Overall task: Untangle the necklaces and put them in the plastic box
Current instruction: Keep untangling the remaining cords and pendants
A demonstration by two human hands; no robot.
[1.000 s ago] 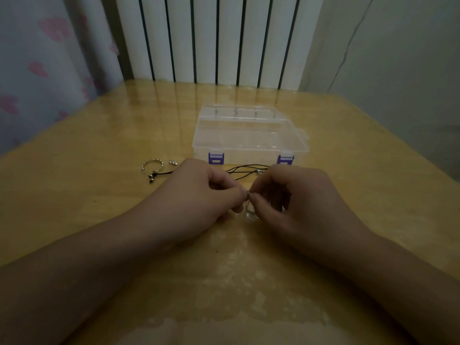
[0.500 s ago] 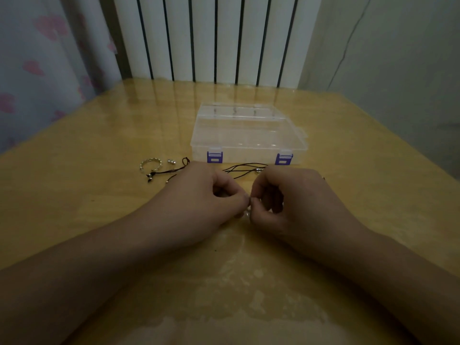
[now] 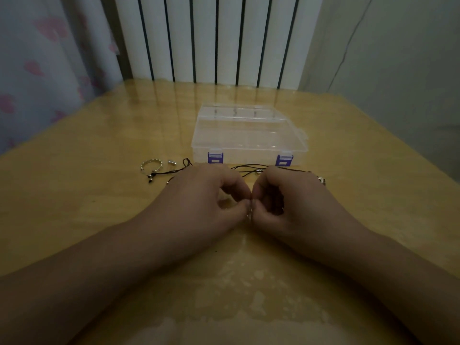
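1. Left hand and right hand: both rest on the worktop with fingers curled, thumb and forefinger tips meeting at the centre to pinch a small bright part of the necklaces.
2. Necklaces: dark cords run from under the hands to the left, ending near a silver ring and a small bead, and to the right, where small silver pieces lie.
3. Plastic box: clear, lid down, purple latches facing near; it stands just beyond the hands.
4. Technique (judgement): work the knot loose with small opposing pulls; hard tugging would likely tighten it. The box appears latched and must be opened first.
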